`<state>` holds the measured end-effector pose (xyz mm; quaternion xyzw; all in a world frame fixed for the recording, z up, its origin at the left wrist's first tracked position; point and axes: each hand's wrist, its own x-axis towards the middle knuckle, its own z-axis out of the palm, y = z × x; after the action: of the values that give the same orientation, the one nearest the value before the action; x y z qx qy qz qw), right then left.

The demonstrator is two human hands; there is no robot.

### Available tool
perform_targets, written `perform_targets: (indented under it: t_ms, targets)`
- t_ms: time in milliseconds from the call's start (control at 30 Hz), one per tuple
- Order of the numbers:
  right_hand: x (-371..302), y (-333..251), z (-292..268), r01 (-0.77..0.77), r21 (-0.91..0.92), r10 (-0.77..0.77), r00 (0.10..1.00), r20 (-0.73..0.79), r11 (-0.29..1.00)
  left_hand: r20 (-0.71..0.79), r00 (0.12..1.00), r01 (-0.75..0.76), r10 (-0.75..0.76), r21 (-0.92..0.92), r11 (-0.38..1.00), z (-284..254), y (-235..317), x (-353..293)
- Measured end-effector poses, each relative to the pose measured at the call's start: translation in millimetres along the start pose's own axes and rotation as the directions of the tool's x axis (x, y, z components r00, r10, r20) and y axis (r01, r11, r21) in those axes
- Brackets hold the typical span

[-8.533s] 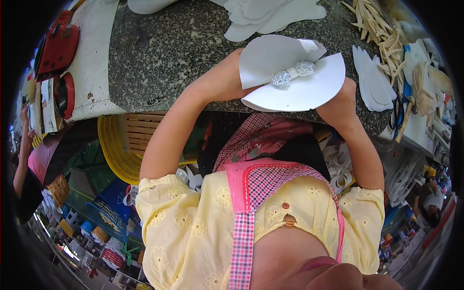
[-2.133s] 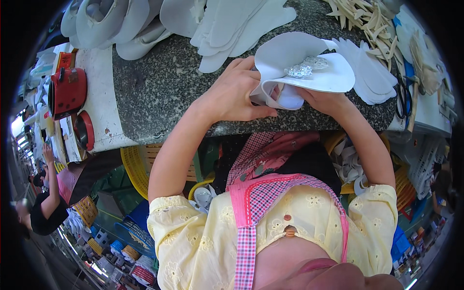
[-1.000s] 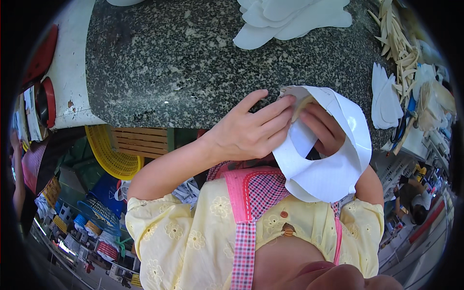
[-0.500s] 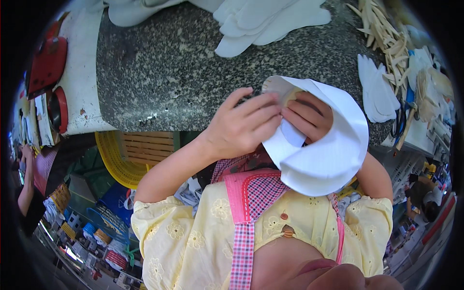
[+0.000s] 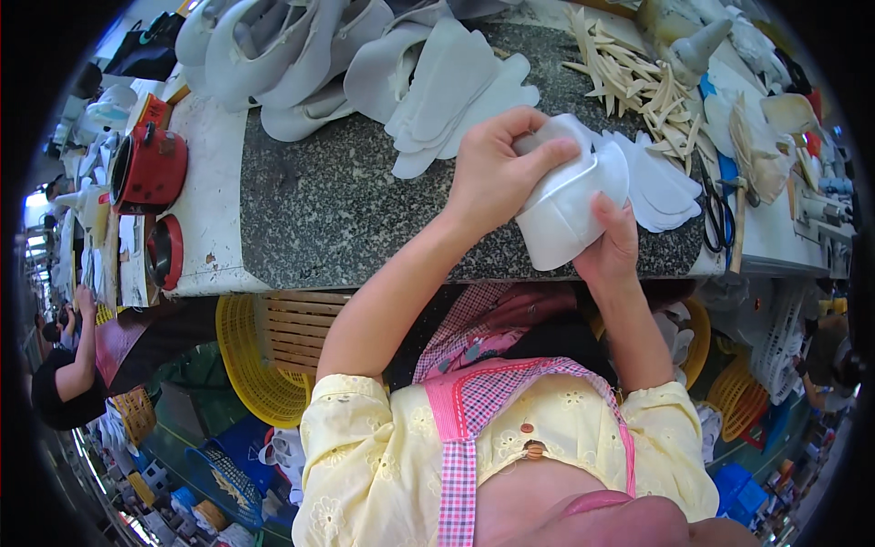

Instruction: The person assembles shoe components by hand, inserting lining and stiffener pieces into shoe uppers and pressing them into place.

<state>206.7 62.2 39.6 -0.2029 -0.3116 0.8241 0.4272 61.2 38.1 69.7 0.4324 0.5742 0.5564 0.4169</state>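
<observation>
A white shoe upper, curled round on itself, is held above the near right part of the dark speckled slab. My left hand grips its far left edge, with the thumb laid over the top and the fingers mostly hidden behind. From the lower right, my right hand holds it with the thumb against the outside; its other fingers are hidden behind the white material. Just right of the upper lies a fan of white insole-shaped pieces. Beyond my left hand, a larger stack of the same pieces rests on the slab.
Grey-white shoe uppers are heaped at the far left. Cream strips lie at the far right, with scissors and a hammer nearer. A red pot stands left; a yellow basket sits below the table edge.
Both hands have moved away from my chest, out over the slab, with the white upper. It was spread open as a ring and is now turned and curled up; more of the table shows.
</observation>
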Motion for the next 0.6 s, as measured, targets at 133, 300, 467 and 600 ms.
perform_targets:
  t_ms: [133, 300, 467, 600]
  targets:
    - [-4, -1, -8, -0.017, 0.018, 0.017, 1.000, 0.026, 1.000, -0.239, 0.573, -0.526, 0.784, 0.625, 0.576, -10, 4, -10]
    - [-10, 4, 4, -0.002, 0.248, 0.000, 1.000, 0.006, 0.969, -0.045, 0.673, -0.588, 0.739, 0.573, 0.570, 13, -2, -52]
    - [-15, 6, 5, 0.149, 0.172, -0.141, 0.988, -0.059, 0.974, -0.043, 0.807, -0.500, 0.590, 0.482, 0.719, 7, -1, -54]
    - [-6, 10, -15, 0.349, 0.011, -0.349, 0.935, 0.069, 0.937, 0.045, 0.854, -0.453, 0.518, 0.553, 0.700, 1, -2, -56]
